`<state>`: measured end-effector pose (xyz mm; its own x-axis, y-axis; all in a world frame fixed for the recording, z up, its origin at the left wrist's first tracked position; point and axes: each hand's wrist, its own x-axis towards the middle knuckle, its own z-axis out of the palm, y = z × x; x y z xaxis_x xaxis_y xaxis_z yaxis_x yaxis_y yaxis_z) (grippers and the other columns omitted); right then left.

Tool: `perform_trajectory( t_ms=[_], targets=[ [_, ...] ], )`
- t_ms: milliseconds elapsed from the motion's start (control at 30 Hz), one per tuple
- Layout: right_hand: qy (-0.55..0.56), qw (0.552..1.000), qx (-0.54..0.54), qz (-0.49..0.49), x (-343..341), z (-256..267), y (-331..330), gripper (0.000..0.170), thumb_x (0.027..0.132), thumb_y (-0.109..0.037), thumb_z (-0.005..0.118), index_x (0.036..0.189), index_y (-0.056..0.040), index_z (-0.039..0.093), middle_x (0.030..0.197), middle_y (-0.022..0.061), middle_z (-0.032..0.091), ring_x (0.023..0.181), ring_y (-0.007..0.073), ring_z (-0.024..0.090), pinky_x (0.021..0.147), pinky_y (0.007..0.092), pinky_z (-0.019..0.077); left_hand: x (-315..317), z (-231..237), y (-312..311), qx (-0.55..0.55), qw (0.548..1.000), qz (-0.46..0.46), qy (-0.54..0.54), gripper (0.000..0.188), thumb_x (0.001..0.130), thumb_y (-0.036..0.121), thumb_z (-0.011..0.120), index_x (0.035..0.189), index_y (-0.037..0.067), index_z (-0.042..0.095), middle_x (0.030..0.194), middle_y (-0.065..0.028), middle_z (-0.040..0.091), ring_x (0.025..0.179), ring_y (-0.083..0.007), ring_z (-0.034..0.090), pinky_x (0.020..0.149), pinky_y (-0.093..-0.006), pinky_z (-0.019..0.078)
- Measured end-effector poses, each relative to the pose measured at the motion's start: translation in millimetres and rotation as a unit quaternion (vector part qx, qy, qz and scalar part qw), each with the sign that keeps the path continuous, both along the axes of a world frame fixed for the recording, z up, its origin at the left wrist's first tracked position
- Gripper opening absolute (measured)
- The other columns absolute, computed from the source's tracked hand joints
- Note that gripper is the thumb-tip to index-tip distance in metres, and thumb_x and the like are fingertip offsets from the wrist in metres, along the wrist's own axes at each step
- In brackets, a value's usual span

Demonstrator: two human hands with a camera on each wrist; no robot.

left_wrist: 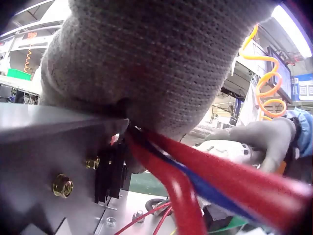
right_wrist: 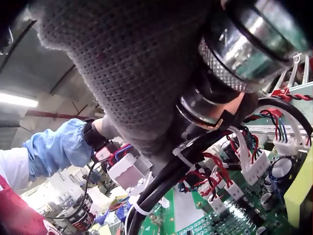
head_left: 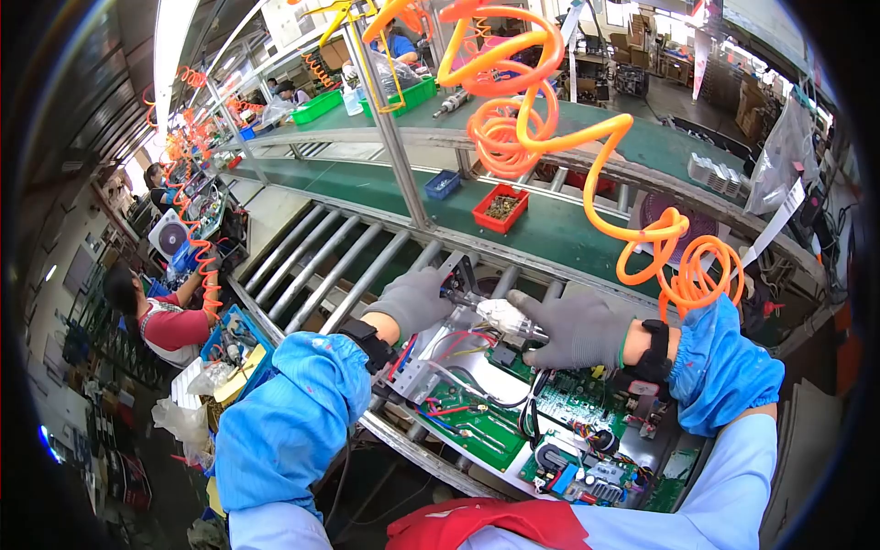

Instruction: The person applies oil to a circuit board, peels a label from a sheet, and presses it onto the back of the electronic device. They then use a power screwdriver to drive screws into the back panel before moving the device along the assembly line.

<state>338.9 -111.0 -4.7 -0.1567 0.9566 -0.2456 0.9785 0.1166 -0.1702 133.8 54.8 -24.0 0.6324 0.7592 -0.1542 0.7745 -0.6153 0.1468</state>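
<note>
A metal-cased assembly with green circuit boards (head_left: 477, 429) and bundled wires lies on the roller line. The gloved left hand (head_left: 414, 301) is at the upper left of it, by a metal bracket (head_left: 422, 380); in the left wrist view that glove (left_wrist: 142, 63) covers the edge of a metal plate (left_wrist: 44, 156) beside red and blue wires (left_wrist: 181, 196). The gloved right hand (head_left: 582, 332) grips a white and silver power tool (head_left: 510, 318), its tip toward the left hand. In the right wrist view the tool's silver collar (right_wrist: 234, 54) shows beside the glove (right_wrist: 132, 73), above black cables (right_wrist: 161, 188).
Orange coiled air hoses (head_left: 518, 128) hang above. Metal rollers (head_left: 316, 266) run to the left. Beyond stand a red bin (head_left: 500, 209) and a blue bin (head_left: 443, 185) on a green belt (head_left: 367, 177). A person in red (head_left: 170, 323) sits at the left near a blue crate (head_left: 240, 321).
</note>
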Motion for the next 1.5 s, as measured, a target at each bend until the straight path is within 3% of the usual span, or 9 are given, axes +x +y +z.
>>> perform_trajectory(
  t_ms=[333,1033,1133,1333,1500],
  targets=[
    [0.045,0.998,-0.023,-0.036,-5.0,5.1,-3.2,0.091,0.080,-0.044,0.065,0.154,-0.0077,0.025,0.085,0.0195,0.066,0.080,0.0375,0.068,0.068,0.0485,0.0518,-1.6,-7.1,5.9,-0.003,1.000,-0.005,0.002,0.045,0.084,0.035,0.068,0.103,-0.005,0.061,0.096,-0.0264,0.068,0.095,-0.0403,0.067,0.084,-0.0456,0.0515],
    [-0.015,1.000,-0.002,-0.017,-10.5,0.5,-0.3,0.089,0.080,-0.038,0.065,0.154,-0.0084,0.025,0.083,0.0158,0.066,0.076,0.0337,0.069,0.062,0.0461,0.0524,0.4,-0.4,-2.3,0.013,1.000,-0.008,-0.020,0.042,0.083,0.034,0.070,0.101,-0.004,0.063,0.092,-0.0259,0.068,0.093,-0.0407,0.067,0.084,-0.0464,0.0510],
    [0.019,0.999,-0.041,-0.029,-9.6,7.3,-1.5,0.088,0.080,-0.036,0.065,0.154,-0.0099,0.026,0.086,0.0165,0.066,0.078,0.0339,0.069,0.065,0.0461,0.0530,-1.8,-0.8,-0.2,-0.001,1.000,-0.007,-0.011,0.044,0.083,0.034,0.070,0.101,-0.005,0.061,0.093,-0.0268,0.068,0.094,-0.0412,0.066,0.084,-0.0464,0.0508],
    [-0.007,1.000,-0.017,0.001,-8.3,0.4,-5.7,0.087,0.080,-0.037,0.065,0.154,-0.0112,0.028,0.090,0.0168,0.067,0.082,0.0340,0.068,0.068,0.0467,0.0529,-16.9,-4.8,1.5,-0.013,0.997,-0.063,-0.046,0.044,0.082,0.030,0.067,0.102,-0.005,0.051,0.093,-0.0289,0.065,0.094,-0.0442,0.064,0.084,-0.0476,0.0497],
    [-0.011,1.000,-0.024,-0.002,-11.7,2.8,-3.8,0.086,0.081,-0.039,0.065,0.153,-0.0111,0.029,0.091,0.0165,0.067,0.083,0.0339,0.069,0.069,0.0466,0.0533,-15.5,-13.7,7.4,-0.025,0.998,-0.036,-0.044,0.036,0.080,0.022,0.064,0.100,-0.005,0.050,0.092,-0.0288,0.065,0.094,-0.0453,0.063,0.084,-0.0491,0.0485]
  ],
)
